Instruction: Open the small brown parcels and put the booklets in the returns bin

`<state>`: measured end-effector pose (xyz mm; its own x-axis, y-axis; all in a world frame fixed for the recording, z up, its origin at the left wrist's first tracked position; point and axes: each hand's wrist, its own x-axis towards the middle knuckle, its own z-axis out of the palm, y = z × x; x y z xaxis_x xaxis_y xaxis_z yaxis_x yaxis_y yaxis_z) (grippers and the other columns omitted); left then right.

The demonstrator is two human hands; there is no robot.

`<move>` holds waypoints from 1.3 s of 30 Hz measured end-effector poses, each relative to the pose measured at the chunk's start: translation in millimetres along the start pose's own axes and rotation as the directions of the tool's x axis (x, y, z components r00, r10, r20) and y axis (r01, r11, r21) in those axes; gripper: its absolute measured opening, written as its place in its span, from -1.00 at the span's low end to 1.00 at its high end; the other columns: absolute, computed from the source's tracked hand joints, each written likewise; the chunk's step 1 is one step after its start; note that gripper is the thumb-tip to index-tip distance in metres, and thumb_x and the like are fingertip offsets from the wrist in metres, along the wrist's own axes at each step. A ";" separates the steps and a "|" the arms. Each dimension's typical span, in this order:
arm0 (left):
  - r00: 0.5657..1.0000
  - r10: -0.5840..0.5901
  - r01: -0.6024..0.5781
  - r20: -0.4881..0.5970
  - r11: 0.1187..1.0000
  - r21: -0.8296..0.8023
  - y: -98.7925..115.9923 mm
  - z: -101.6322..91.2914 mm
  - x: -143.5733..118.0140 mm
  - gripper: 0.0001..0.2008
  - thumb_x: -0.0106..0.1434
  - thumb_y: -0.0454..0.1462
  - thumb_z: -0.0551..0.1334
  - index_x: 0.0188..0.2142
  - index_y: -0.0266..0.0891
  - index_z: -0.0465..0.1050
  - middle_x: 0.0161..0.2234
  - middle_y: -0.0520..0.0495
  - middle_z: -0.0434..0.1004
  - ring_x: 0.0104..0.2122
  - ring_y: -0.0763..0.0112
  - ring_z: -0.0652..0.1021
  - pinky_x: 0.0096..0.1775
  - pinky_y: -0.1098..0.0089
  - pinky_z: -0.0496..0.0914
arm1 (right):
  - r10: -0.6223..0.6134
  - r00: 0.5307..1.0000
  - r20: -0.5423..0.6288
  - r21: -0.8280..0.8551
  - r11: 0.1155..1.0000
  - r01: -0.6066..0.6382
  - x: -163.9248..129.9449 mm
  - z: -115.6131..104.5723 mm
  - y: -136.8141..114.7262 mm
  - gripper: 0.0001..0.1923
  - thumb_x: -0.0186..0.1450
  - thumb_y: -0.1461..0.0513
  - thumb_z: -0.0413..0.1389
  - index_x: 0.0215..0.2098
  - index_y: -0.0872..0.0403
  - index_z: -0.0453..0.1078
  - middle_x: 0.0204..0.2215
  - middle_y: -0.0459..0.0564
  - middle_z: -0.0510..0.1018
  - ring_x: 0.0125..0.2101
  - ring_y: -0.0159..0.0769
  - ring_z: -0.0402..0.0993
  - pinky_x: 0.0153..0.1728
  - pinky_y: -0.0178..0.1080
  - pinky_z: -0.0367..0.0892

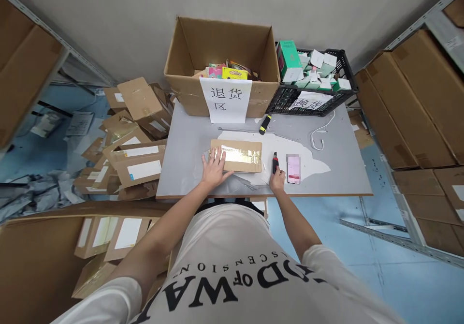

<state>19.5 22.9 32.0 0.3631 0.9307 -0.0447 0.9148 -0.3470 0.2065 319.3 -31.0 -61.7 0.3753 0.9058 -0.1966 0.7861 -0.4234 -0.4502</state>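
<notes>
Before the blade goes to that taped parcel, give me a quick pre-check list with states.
1. Flat brown cardboard parcel sealed with clear tape lies flat on the grey table: ok.
2. Left hand presses the parcel's left end, steadying it: ok.
3. Right hand grips the black and red utility knife: ok.
4. Blade extended: cannot tell, too small.
5. Left fingers clear of the cutting line: not ok, they lie spread over the tape.
6. Pink phone clear of the right hand: not ok, it lies right beside it.
</notes>
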 end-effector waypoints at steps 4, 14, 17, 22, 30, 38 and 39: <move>0.995 0.100 -0.099 0.028 0.995 -0.008 5.4 5.2 -15.1 -0.36 0.34 -0.11 -0.06 0.33 -0.34 -0.11 0.33 -0.27 -0.12 0.33 0.08 -0.11 0.22 -0.16 -0.29 | 0.093 0.996 0.000 -0.073 0.993 -0.093 7.4 14.7 -3.2 -0.40 0.28 0.27 -0.14 0.29 0.20 0.00 0.02 0.31 0.20 -0.01 0.05 0.20 -0.03 -0.01 0.16; 0.986 0.155 -0.154 0.062 0.988 -0.023 9.7 6.3 -28.3 -0.35 0.29 -0.18 0.01 0.33 -0.30 -0.08 0.34 -0.21 -0.10 0.33 0.12 -0.09 0.26 0.00 -0.19 | 0.057 0.994 0.098 -0.207 0.978 -0.035 7.3 14.2 1.0 -0.39 0.28 0.23 -0.08 0.28 0.15 0.00 0.02 0.29 0.24 0.04 0.07 0.17 -0.02 0.03 0.16; 0.987 0.153 -0.152 0.051 0.988 -0.034 9.6 6.7 -27.2 -0.35 0.29 -0.18 0.01 0.33 -0.32 -0.07 0.33 -0.20 -0.09 0.33 0.13 -0.08 0.26 0.01 -0.18 | 0.064 0.994 0.084 -0.171 0.984 -0.048 8.2 5.0 -2.8 -0.40 0.29 0.19 -0.06 0.28 0.14 0.02 0.09 0.30 0.20 0.08 0.11 0.14 0.01 0.08 0.14; 0.989 0.136 -0.132 0.063 0.989 -0.059 11.2 5.7 -26.0 -0.34 0.26 -0.17 0.05 0.32 -0.30 -0.05 0.33 -0.21 -0.06 0.32 0.13 -0.05 0.26 0.02 -0.18 | -0.111 0.971 -0.212 -0.007 0.994 0.112 21.3 -34.1 -36.2 -0.42 0.35 0.14 -0.17 0.29 0.20 -0.04 0.16 0.33 0.14 0.15 0.07 0.07 0.07 0.09 0.08; 0.987 0.136 -0.129 0.081 0.988 -0.079 10.8 5.0 -21.0 -0.21 0.12 -0.11 0.20 0.30 -0.30 0.02 0.31 -0.23 0.00 0.31 0.07 0.02 0.26 0.01 -0.17 | -0.759 0.591 0.273 -0.204 0.555 0.806 51.6 -74.1 -145.3 -0.38 0.29 0.10 0.03 0.26 0.10 0.05 0.27 0.21 0.10 0.22 0.07 -0.01 0.13 0.03 -0.01; 0.985 0.149 -0.143 0.090 0.987 -0.069 10.0 3.4 -23.9 -0.14 0.08 -0.09 0.24 0.31 -0.31 -0.02 0.32 -0.24 -0.03 0.31 0.06 0.00 0.27 0.02 -0.20 | -0.701 0.508 0.500 -0.323 0.393 0.861 65.5 -77.5 -168.1 -0.56 0.37 0.34 -0.21 0.19 0.23 0.16 0.14 0.30 0.32 0.09 -0.01 0.26 0.03 -0.07 0.14; 0.984 0.152 -0.146 0.094 0.987 -0.069 10.0 3.7 -25.2 -0.14 0.08 -0.09 0.24 0.31 -0.30 -0.03 0.32 -0.24 -0.04 0.31 0.07 -0.01 0.27 0.02 -0.20 | -0.673 0.533 0.513 -0.326 0.422 0.846 70.8 -83.2 -172.3 -0.57 0.37 0.34 -0.23 0.16 0.22 0.18 0.08 0.28 0.39 0.02 -0.05 0.34 -0.02 -0.11 0.19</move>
<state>20.1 -4.4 31.6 0.5132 0.8519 -0.1039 0.8375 -0.4707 0.2774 251.3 104.9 74.4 -0.5808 0.7752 -0.2484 0.8092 0.5831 -0.0722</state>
